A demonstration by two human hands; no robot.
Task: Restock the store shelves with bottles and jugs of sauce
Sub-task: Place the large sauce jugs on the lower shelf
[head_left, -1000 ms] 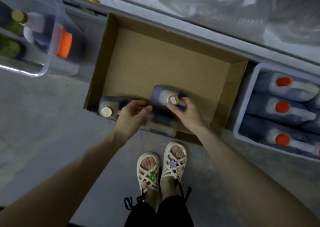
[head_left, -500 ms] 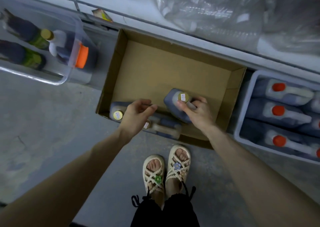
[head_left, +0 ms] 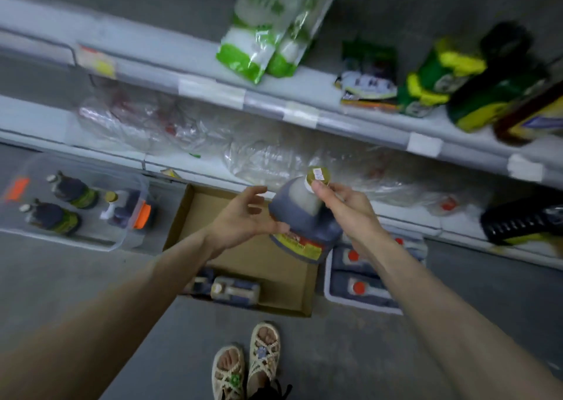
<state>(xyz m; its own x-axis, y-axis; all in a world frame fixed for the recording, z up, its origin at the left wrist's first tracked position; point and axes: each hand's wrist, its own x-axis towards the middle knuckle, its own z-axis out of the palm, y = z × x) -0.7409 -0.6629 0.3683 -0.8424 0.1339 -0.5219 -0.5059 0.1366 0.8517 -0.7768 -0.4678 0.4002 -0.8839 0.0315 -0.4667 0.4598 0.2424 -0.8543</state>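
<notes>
- Shelving (head_left: pixel 307 90) in pale grey runs across in 2 tiers; the upper tier carries green-and-white bags (head_left: pixel 262 34) and dark bottles with green and yellow labels (head_left: pixel 475 95), and the lower tier holds crumpled clear plastic wrap (head_left: pixel 265 156).
- Below the lower tier an open cardboard box (head_left: pixel 178 220) sits on the concrete floor. A spare jug (head_left: pixel 236 291) lies on its side against the near wall, with another dark container beside it, partly behind the left forearm.
- Left of the box stands a clear plastic bin (head_left: pixel 39 162) with dark bottles inside.
- Right of the box, a white tray (head_left: pixel 359 303) holds jugs with red caps, packed side by side.
- The sauce jug (head_left: pixel 304 226), dark with a red and yellow label, is up in the air above the box, tilted, level with the front of the lower tier.
- The right hand (head_left: pixel 344 213) grips the jug at its neck, fingers curled round the far side and thumb pressed just under the cap.
- The left hand (head_left: pixel 240 220) has its fingers spread and loosely bent, only the thumb tip touching the jug's side.
- The yellow cap (head_left: pixel 318 175) bears a small white sticker.
</notes>
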